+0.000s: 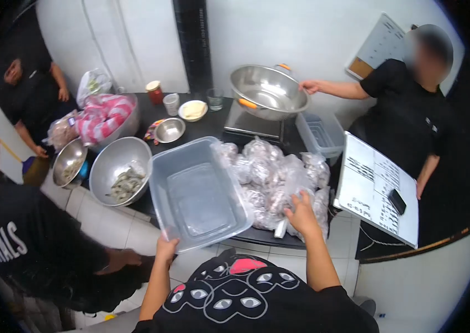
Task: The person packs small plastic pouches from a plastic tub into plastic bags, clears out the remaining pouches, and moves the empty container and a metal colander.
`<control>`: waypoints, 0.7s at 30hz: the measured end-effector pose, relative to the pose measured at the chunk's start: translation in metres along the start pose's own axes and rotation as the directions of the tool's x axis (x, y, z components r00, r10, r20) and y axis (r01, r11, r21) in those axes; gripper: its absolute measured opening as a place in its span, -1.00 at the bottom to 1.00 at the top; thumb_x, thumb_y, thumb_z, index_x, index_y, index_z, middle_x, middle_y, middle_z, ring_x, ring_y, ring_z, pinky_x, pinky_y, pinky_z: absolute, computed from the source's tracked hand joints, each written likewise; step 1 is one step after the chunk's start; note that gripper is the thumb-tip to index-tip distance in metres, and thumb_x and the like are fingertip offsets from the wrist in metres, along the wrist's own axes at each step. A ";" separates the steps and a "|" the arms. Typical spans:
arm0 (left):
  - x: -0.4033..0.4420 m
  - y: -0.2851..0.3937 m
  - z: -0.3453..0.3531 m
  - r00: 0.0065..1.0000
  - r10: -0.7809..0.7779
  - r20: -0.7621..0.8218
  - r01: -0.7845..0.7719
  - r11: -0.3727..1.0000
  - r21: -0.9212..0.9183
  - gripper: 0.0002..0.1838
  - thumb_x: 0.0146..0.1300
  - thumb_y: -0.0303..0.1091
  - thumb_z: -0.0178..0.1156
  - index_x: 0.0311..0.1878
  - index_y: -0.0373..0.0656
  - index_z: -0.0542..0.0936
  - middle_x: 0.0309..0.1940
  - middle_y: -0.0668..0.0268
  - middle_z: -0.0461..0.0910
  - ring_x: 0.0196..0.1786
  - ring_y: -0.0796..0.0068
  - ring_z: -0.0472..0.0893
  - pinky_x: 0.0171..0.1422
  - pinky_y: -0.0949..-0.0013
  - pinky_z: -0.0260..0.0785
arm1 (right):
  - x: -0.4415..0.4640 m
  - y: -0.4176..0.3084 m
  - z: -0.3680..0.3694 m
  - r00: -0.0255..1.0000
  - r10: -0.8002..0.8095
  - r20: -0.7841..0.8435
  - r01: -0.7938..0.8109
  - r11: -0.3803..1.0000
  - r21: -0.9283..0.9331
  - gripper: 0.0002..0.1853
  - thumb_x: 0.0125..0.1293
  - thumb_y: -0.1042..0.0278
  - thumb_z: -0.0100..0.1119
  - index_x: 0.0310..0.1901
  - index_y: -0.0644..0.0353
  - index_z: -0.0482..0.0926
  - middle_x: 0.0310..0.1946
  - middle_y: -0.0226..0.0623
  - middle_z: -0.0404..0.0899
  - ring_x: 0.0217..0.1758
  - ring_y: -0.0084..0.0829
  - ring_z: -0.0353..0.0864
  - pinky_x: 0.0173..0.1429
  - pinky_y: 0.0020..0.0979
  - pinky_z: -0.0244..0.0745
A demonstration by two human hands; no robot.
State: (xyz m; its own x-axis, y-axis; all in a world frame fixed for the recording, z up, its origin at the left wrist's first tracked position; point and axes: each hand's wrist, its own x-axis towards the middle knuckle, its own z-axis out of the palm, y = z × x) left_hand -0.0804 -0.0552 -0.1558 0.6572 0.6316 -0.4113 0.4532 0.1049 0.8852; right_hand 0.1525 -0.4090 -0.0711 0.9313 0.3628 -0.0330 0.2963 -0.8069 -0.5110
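Note:
My left hand (167, 248) grips the near left corner of a clear plastic bin (199, 194), fingers closed on its rim. Nothing lies in the bin, which sits tilted at the table's front edge. Beside it is a pile of knotted clear plastic bags (262, 172) whose contents I cannot make out. My right hand (301, 215) reaches onto the front of that pile, fingers apart and touching the bags. Just left of that hand, a small white object (280, 228) rests against the bags.
A person on the right holds a steel basin (268, 91) over a scale (253, 125) and a whiteboard (379, 188) with a phone. At left are a bowl of shrimp (104, 161), a smaller bowl (169, 131) and two more people. Another plastic container (329, 136) stands behind the bags.

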 end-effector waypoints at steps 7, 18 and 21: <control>0.000 0.000 0.010 1.000 0.015 0.021 -0.014 1.000 -0.018 -0.43 -0.07 -0.56 0.09 0.13 -0.26 0.37 -0.14 0.15 0.51 -0.13 0.31 0.51 -0.07 0.33 0.36 | -0.004 0.015 -0.005 1.000 0.003 0.008 -0.003 1.000 0.022 -0.43 0.06 0.28 0.19 0.12 0.29 0.33 0.21 0.25 0.07 0.27 0.10 0.12 0.32 -0.21 0.10; 0.021 -0.032 0.010 0.998 -0.037 0.047 0.042 0.994 -0.105 -0.40 -0.01 -0.59 0.06 0.20 -0.28 0.27 -0.01 0.12 0.43 0.01 0.26 0.45 0.06 0.26 0.32 | -0.003 0.032 0.021 0.999 -0.042 -0.015 0.041 0.999 -0.017 -0.51 0.10 0.25 0.13 0.08 0.25 0.36 0.17 0.16 0.15 0.24 0.06 0.17 0.27 -0.15 0.17; 0.034 -0.053 0.011 0.999 0.031 0.025 -0.026 0.982 -0.186 -0.40 0.01 -0.60 0.05 0.21 -0.25 0.26 -0.05 0.15 0.45 -0.03 0.24 0.47 0.02 0.24 0.34 | -0.005 0.030 0.029 0.998 -0.055 -0.032 0.055 0.998 0.008 -0.48 0.07 0.25 0.17 0.08 0.28 0.36 0.13 0.18 0.20 0.19 0.07 0.24 0.24 -0.16 0.21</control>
State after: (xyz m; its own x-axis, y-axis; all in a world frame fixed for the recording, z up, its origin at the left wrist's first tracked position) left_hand -0.0754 -0.0476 -0.2186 0.6860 0.6148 -0.3891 0.3161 0.2299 0.9204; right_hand 0.1505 -0.4214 -0.1113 0.9198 0.3916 0.0229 0.3458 -0.7819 -0.5186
